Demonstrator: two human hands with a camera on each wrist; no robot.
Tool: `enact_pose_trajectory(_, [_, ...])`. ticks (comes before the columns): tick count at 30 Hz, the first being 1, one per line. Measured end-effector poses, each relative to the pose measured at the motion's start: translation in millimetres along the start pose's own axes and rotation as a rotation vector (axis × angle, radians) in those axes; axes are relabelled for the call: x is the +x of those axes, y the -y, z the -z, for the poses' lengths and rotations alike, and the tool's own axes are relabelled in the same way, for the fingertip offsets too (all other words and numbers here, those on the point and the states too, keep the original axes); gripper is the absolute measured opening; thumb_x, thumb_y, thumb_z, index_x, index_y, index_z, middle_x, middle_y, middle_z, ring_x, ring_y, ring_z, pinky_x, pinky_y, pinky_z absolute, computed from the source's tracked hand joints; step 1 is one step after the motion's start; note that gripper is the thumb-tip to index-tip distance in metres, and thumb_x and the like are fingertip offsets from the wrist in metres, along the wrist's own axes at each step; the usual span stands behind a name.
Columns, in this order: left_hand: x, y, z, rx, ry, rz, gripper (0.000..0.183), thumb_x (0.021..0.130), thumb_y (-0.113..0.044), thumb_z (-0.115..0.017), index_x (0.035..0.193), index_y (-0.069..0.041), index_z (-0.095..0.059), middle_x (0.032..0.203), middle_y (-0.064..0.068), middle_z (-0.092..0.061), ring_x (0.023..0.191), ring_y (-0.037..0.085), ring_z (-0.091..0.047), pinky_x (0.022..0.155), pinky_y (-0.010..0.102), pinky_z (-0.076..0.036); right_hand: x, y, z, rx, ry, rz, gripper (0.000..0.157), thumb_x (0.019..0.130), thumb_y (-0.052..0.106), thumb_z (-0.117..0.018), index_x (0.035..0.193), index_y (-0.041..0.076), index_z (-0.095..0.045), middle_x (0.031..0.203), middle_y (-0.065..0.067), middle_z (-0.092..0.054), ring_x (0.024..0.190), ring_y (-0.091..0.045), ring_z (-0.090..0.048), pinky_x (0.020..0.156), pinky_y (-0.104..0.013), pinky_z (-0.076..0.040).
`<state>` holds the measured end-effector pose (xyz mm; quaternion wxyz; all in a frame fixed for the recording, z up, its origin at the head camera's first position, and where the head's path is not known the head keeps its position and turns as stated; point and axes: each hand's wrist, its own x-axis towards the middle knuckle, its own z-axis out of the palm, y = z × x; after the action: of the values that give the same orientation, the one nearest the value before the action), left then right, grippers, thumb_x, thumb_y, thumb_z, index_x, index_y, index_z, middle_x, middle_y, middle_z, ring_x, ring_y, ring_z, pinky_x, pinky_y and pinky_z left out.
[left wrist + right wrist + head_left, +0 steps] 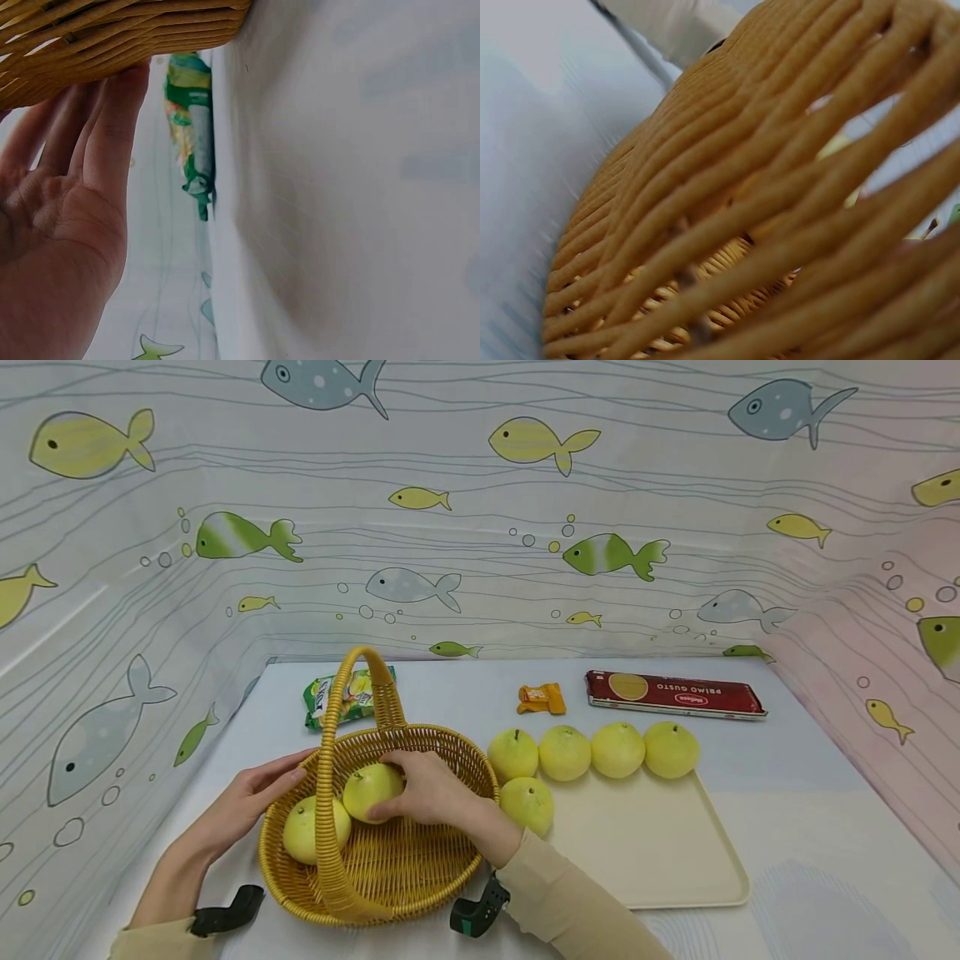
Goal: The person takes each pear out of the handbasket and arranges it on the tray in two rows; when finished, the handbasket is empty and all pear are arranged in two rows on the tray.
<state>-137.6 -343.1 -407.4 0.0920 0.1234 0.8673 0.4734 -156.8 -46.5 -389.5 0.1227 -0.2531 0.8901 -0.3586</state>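
A wicker basket with a tall arched handle stands front left of centre in the head view. Two round yellow pears are inside it. My right hand reaches over the right rim and grips one pear, thumb on the near side and fingers behind. The second pear lies left of it, partly behind the handle. My left hand rests against the basket's left side; the left wrist view shows its extended fingers touching the woven wall. Basket weave fills the right wrist view, hiding that hand.
Right of the basket lies a cream tray, with several pears along its back and left edges. Behind are a green packet, a small orange packet and a long red biscuit pack. Fish-patterned sheeting surrounds the table.
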Motion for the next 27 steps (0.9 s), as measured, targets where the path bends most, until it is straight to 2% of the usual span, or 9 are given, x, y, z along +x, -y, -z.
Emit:
enact_pose_trajectory(11, [0.3, 0.4, 0.2, 0.014, -0.003, 0.008, 0.048, 0.109, -0.032, -0.043, 0.153, -0.012, -0.044, 0.143, -0.012, -0.053, 0.122, -0.019, -0.041, 0.094, 0.006, -0.038, -0.7, 0.8, 1.8, -0.018, -0.02, 0.01, 0.072, 0.078, 0.041, -0.086, 0.138, 0.013, -0.06, 0.127, -0.001, -0.067, 0.113, -0.015, -0.06, 0.093, -0.026, -0.048])
enact_pose_trajectory(19, [0.6, 0.0, -0.1, 0.016, -0.002, 0.001, 0.048, 0.109, -0.031, -0.043, 0.153, -0.011, -0.043, 0.144, -0.01, -0.052, 0.122, -0.019, -0.041, 0.094, 0.006, -0.038, -0.8, 1.5, 2.8, -0.001, -0.016, -0.028, 0.071, 0.078, 0.042, -0.086, 0.139, 0.013, -0.06, 0.124, -0.002, -0.068, 0.112, -0.017, -0.059, 0.089, -0.026, -0.049])
enact_pose_trajectory(27, [0.0, -0.2, -0.9, 0.009, -0.001, 0.006, 0.049, 0.109, -0.032, -0.043, 0.153, -0.009, -0.042, 0.146, -0.006, -0.051, 0.122, -0.02, -0.041, 0.094, 0.006, -0.038, -0.9, -0.3, 2.9, 0.009, -0.006, 0.005, 0.072, 0.077, 0.039, -0.087, 0.138, 0.011, -0.062, 0.125, -0.002, -0.068, 0.108, -0.014, -0.061, 0.087, -0.023, -0.05])
